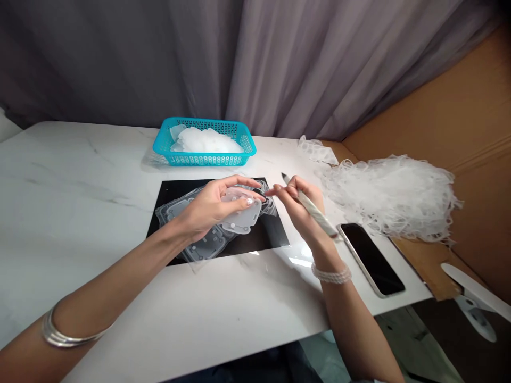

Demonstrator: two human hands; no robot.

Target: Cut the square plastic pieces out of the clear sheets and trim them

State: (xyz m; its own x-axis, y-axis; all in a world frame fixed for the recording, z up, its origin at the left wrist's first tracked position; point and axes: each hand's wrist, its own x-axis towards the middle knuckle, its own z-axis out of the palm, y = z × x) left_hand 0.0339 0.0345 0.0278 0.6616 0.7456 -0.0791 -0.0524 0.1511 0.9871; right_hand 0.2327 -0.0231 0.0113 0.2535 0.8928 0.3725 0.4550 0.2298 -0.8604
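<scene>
My left hand (217,205) is closed around a translucent, frosted silicone sheet (242,215) with rounded corners and small holes, thumb in front and fingers behind. Tucked across my right hand (301,205) is a pale pen-shaped tool (315,213), its dark tip pointing up and left. The right index finger reaches toward the sheet's edge, close to the left fingertips. Below them, more clear sheets (209,244) lie on a black mat (255,242). A small bundle of thin translucent trimmings (268,205) sits at the mat's right side, partly behind the fingers.
A blue basket (204,158) at the back holds a pile of white translucent pieces (207,141). To the right are a big heap of stringy clear scraps (393,197), a phone (373,259) and a cardboard wall (451,117). Grey curtains (239,58) hang behind the white table (99,175).
</scene>
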